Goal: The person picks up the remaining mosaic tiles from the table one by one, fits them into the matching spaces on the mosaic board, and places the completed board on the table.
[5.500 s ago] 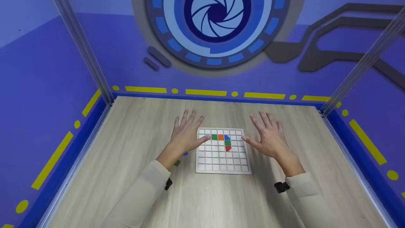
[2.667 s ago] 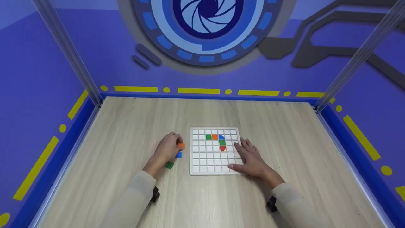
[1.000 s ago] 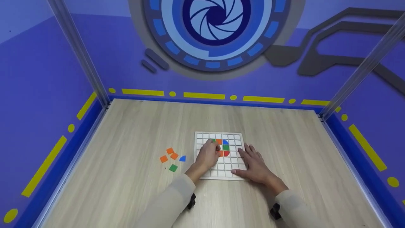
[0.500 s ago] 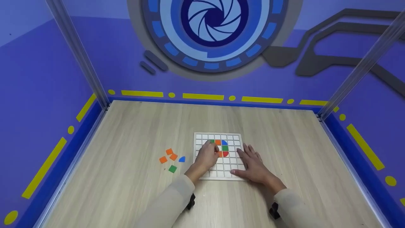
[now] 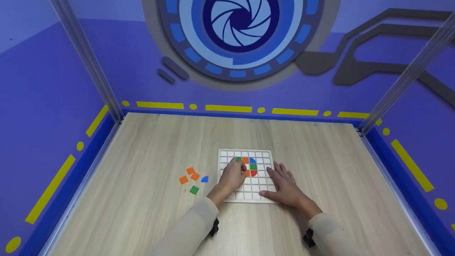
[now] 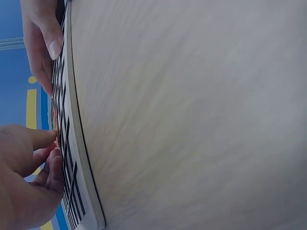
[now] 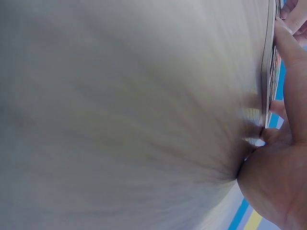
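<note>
A white gridded board (image 5: pixel 249 195) lies on the table in the head view. In its cells sit a green tile (image 5: pixel 239 159), an orange tile (image 5: pixel 245 160), a blue rounded tile (image 5: pixel 252 160), another green tile (image 5: pixel 253 166) and a red rounded tile (image 5: pixel 253 173). My left hand (image 5: pixel 233 174) is over the board's left half, its thumb and fingertips pinching an orange tile (image 5: pixel 248 173) beside the red one; the hand hides the cells beneath it. My right hand (image 5: pixel 286 186) rests with straight fingers along the board's right edge.
Left of the board lie loose tiles: three orange tiles, one of them an orange square (image 5: pixel 183 180), a blue rounded piece (image 5: pixel 204 179) and a green square (image 5: pixel 194 190). Blue printed walls (image 5: pixel 227 92) enclose the wooden table (image 5: pixel 142 213) at the back and both sides.
My left hand has moved right from the loose tiles onto the board, bringing an orange tile beside the red one. My right hand came down to the board's edge. Little differs over the last second.
</note>
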Tool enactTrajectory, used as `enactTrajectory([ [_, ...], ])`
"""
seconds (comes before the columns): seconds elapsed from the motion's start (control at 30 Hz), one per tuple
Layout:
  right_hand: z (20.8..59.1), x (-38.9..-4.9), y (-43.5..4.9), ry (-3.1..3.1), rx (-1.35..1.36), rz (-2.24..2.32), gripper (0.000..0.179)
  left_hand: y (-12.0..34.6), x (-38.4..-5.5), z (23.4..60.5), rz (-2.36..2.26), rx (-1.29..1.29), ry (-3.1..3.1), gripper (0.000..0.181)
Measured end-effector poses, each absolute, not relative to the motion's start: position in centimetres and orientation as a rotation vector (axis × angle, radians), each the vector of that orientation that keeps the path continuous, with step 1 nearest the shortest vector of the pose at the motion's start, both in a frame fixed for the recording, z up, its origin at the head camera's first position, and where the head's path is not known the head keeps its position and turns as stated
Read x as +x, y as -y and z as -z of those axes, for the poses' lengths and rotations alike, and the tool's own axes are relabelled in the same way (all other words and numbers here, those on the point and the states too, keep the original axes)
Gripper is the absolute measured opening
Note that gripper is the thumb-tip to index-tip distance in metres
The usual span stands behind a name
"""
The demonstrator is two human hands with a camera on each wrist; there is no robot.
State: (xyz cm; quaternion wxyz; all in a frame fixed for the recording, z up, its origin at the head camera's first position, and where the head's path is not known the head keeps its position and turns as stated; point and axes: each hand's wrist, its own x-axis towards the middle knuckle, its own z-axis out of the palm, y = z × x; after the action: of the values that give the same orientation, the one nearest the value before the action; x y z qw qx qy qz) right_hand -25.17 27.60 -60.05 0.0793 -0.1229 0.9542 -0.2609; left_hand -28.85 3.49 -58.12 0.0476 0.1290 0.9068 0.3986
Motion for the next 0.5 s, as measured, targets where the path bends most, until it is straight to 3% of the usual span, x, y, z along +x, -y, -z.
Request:
enactTrajectory([
  [0.5, 60.0, -24.8, -27.1, -2.858, -0.327, 0.783, 0.112, -1.4, -28.9, 57.4, -1.228, 0.512, -2.721, 0.018],
])
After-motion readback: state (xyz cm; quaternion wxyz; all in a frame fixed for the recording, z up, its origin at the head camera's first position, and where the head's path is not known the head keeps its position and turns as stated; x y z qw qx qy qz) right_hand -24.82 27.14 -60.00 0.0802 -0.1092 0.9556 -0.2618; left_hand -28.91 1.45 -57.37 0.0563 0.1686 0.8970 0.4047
